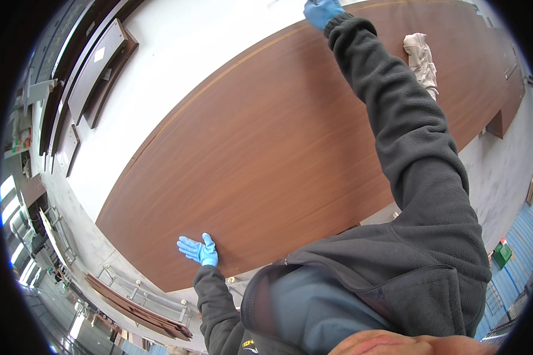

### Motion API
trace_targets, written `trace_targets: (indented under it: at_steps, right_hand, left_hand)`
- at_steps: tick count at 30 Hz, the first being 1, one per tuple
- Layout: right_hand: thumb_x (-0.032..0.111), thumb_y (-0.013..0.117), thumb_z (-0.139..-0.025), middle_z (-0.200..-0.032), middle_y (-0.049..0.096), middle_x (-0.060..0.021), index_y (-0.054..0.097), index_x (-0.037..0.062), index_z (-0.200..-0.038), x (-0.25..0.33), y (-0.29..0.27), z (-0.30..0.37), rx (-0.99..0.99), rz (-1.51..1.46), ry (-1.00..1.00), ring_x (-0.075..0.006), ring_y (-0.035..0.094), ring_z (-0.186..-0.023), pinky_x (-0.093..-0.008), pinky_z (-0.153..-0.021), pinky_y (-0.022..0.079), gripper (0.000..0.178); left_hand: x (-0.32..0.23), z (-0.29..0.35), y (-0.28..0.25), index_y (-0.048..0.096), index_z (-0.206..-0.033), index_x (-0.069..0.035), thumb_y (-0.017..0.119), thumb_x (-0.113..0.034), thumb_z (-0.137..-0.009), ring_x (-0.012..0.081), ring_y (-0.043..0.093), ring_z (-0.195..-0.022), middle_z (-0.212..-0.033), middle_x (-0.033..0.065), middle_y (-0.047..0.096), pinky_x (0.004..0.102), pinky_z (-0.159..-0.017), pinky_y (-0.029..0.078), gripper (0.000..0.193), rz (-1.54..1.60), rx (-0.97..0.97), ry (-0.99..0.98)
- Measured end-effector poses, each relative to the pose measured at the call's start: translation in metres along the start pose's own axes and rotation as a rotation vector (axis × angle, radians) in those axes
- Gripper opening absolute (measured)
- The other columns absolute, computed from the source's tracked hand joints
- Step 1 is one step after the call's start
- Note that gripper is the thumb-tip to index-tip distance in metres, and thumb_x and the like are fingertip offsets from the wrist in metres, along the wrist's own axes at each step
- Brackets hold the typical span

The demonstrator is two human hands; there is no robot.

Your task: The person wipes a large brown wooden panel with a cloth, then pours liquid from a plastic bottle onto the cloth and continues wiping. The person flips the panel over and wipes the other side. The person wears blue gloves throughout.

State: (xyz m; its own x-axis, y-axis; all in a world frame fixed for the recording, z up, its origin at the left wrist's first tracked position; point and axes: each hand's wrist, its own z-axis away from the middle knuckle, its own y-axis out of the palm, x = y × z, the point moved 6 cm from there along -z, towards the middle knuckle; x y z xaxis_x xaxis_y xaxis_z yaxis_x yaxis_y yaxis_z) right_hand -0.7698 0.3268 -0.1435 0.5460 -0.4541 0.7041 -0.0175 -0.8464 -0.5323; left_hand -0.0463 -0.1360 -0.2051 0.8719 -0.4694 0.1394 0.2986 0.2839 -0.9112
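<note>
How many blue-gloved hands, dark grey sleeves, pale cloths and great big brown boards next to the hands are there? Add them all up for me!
Blue-gloved hands: 2, the left hand and the right hand
Dark grey sleeves: 2, the left sleeve and the right sleeve
Pale cloth: 1
Great big brown board: 1
Total: 6

- Left hand [198,251]: blue-gloved, flattened out; fingers [188,245] straight, pointing leftward; thumb [208,239] held away from them.
- Left forearm [216,299]: dark-sleeved, enters from lower edge, short in view.
- Right arm [411,136]: dark-sleeved, extended far up toward upper edge.
- Right hand [324,12]: blue-gloved, partly cut off by frame; finger pose unclear.
- Hands well apart.
</note>
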Motion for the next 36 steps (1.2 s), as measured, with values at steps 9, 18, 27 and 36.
trace_targets:
  at_steps: [9,18,27,36]
  right_hand:
    - [0.074,0.058,-0.097,-0.168,0.044,-0.0221,0.052,0.0077,-0.159,-0.073,-0.233,0.149,0.011,1.040,0.362,-0.0401,0.038,-0.157,-0.0547,-0.126,0.032,0.090]
    - [0.042,0.041,-0.115,-0.140,0.062,-0.0206,0.062,0.0034,-0.134,0.002,-0.159,0.155,0.004,0.825,0.092,-0.0398,0.056,-0.135,-0.0478,-0.116,0.043,0.048]
    - [0.031,0.054,-0.105,-0.167,0.045,-0.0243,0.053,0.0040,-0.154,0.202,0.184,0.115,0.280,0.693,-0.187,-0.0471,0.041,-0.154,-0.0593,-0.129,0.028,0.056]
    - [0.031,0.075,-0.094,-0.160,0.054,-0.0161,0.062,0.0095,-0.142,0.299,0.307,0.121,0.430,0.319,-0.209,-0.0357,0.046,-0.151,-0.0537,-0.128,0.030,0.054]
  left_hand:
    - [-0.002,0.004,-0.001,-0.001,-0.175,-0.007,0.058,-0.075,-0.095,0.0469,-0.006,-0.167,-0.182,0.0247,-0.006,0.0628,-0.133,0.003,0.120,0.032,0.012,0.018]
    - [-0.001,0.011,0.006,-0.001,-0.174,-0.003,0.056,-0.077,-0.096,0.0525,-0.010,-0.165,-0.180,0.0292,-0.007,0.0689,-0.129,0.002,0.122,0.054,-0.043,0.096]
    - [-0.011,0.019,0.004,-0.001,-0.174,-0.004,0.050,-0.081,-0.096,0.0521,-0.008,-0.165,-0.180,0.0283,-0.007,0.0678,-0.130,0.001,0.122,0.077,-0.090,0.138]
    - [-0.018,0.022,-0.006,0.001,-0.174,-0.004,0.054,-0.081,-0.096,0.0545,-0.002,-0.165,-0.179,0.0300,-0.001,0.0710,-0.128,0.004,0.122,0.130,-0.112,0.167]
